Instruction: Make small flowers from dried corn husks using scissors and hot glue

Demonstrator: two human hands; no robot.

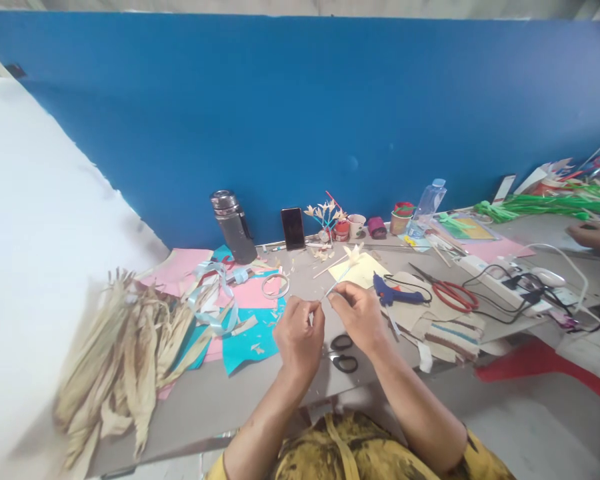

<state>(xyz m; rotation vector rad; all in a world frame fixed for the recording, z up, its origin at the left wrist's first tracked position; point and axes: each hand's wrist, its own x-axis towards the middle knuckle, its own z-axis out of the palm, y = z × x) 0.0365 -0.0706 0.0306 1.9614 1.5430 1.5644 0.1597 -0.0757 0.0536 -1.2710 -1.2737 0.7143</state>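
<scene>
A pale corn-husk flower (354, 255) on a thin light-blue stem (336, 283) tilts up and away above the table. My right hand (359, 315) pinches the stem between thumb and fingers. My left hand (300, 333) is closed, its thumb and forefinger pinched at the stem's lower end. Black-handled scissors (344, 353) lie on the table just below and between my hands. Behind the flower lies a yellow paper sheet (367, 269). Right of it rests a blue hot glue gun (400, 291).
Dried corn husks (125, 360) heap at the left, beside pink and blue paper (250, 333) and light-blue ribbon (233, 313). A flask (234, 227), phone (293, 229) and finished flowers (325, 213) stand behind. Red-handled scissors (455, 297) and a power strip (510, 283) lie right, near another person's hand (593, 237).
</scene>
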